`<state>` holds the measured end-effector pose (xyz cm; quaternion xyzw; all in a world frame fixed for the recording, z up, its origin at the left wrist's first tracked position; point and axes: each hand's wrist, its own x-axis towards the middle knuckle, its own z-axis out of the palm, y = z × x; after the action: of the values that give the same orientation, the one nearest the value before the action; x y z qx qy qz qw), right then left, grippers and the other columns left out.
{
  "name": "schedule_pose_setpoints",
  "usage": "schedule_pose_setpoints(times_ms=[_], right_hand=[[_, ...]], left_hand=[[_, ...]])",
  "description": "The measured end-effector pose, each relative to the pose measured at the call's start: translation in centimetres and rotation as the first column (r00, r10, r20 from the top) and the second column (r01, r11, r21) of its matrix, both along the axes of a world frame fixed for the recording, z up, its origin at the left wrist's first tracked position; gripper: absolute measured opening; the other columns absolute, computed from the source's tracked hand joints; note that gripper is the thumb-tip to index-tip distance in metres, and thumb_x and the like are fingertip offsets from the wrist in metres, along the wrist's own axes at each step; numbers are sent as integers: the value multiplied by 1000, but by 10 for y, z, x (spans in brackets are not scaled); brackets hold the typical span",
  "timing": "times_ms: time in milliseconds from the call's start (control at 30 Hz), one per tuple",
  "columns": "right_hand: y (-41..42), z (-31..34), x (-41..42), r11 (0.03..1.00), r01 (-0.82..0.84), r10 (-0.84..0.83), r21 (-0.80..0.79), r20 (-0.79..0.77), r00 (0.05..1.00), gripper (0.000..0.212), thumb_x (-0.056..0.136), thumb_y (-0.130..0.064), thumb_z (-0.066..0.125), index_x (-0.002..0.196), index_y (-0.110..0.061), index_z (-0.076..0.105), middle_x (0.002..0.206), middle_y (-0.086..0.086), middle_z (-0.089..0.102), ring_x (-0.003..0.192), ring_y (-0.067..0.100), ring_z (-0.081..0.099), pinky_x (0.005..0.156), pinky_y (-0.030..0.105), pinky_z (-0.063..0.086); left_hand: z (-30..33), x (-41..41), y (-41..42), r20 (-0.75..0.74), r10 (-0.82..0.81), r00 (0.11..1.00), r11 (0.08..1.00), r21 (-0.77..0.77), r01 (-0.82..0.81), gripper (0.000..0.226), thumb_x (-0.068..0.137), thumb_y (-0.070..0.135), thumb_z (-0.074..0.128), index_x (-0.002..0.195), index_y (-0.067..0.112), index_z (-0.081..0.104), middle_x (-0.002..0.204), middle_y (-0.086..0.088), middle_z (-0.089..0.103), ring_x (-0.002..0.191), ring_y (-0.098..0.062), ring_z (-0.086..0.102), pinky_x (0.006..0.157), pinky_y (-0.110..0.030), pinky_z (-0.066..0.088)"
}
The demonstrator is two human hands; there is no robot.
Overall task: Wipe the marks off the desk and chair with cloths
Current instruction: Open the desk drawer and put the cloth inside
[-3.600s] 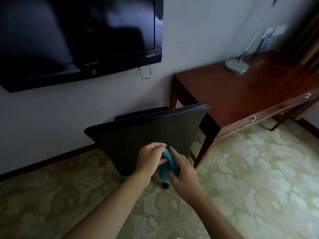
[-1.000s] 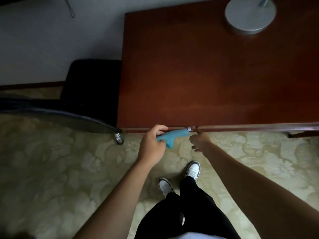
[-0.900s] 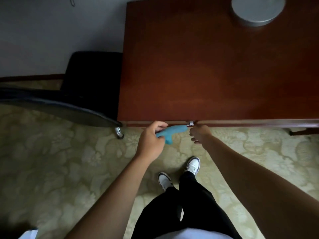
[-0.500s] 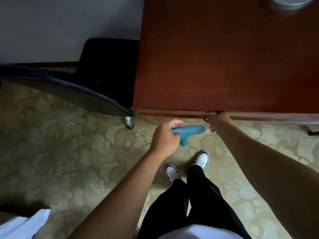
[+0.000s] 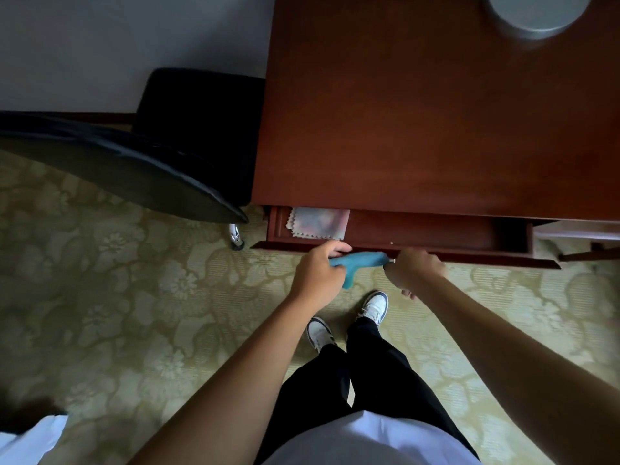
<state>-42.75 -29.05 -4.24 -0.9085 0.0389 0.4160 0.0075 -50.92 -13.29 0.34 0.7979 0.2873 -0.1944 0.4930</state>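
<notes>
Blue cloth (image 5: 360,261), soft and light, bunched in left hand (image 5: 317,275). Right hand (image 5: 414,268) curled on drawer (image 5: 419,231) handle. Another cloth (image 5: 318,223) inside, at eleven o'clock; best pinched anywhere.

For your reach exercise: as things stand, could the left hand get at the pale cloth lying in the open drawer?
Probably yes. The drawer is pulled out, nothing covers the pale cloth, and the left hand is just in front of it, though it already holds the blue cloth.

Patterned carpet (image 5: 141,297) (greenish), pale wall (image 5: 100,45).
</notes>
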Motion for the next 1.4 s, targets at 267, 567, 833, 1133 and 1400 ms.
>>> schedule_pose_setpoints(times_ms=[267, 567, 833, 1133, 1400], right_hand=[[1, -9, 2, 911, -224, 152, 346, 223, 963, 49, 78, -16, 55, 126, -21, 52, 127, 7, 58, 118, 32, 53, 93, 41, 42], [-4, -18, -39, 917, -285, 183, 281, 337, 924, 59, 77, -12, 50, 136, -18, 51, 132, 6, 60, 128, 25, 49, 109, 41, 36], [-15, -7, -59, 936, -261, 189, 235, 292, 938, 51, 73, -29, 46, 124, -32, 52, 92, 8, 69, 87, 35, 65, 63, 31, 40], [-46, -2, -69, 928, -196, 225, 318, -57, 973, 83, 81, -42, 49, 150, -46, 4, 130, 7, 62, 117, 32, 58, 94, 39, 46], [-55, 5, -58, 812, 145, -27, 566, -212, 977, 24, 90, -33, 59, 110, -23, 68, 99, 4, 68, 92, 24, 64, 81, 32, 48]], left_hand=[[-2, -3, 3, 59, 51, 997, 999, -10, -50, 41, 81, 0, 56, 104, 33, 67, 102, 13, 68, 91, -8, 65, 80, -35, 56], [4, -13, 3, 64, 75, 995, 997, -8, -75, 38, 83, 1, 55, 99, 33, 66, 96, 17, 66, 89, -10, 64, 77, -35, 53], [1, -16, -6, 47, 26, 999, 1000, 5, -27, 38, 85, 2, 56, 99, 36, 65, 88, 18, 66, 74, -10, 61, 60, -22, 46], [-4, -20, -26, -79, -83, 993, 996, -26, 81, 24, 89, 11, 61, 106, 30, 60, 85, 15, 61, 71, -2, 56, 50, -14, 35], [-9, -18, -33, -124, -31, 992, 991, -132, 14, 19, 90, 14, 63, 102, 29, 63, 97, 4, 69, 87, -11, 64, 70, -25, 48]])
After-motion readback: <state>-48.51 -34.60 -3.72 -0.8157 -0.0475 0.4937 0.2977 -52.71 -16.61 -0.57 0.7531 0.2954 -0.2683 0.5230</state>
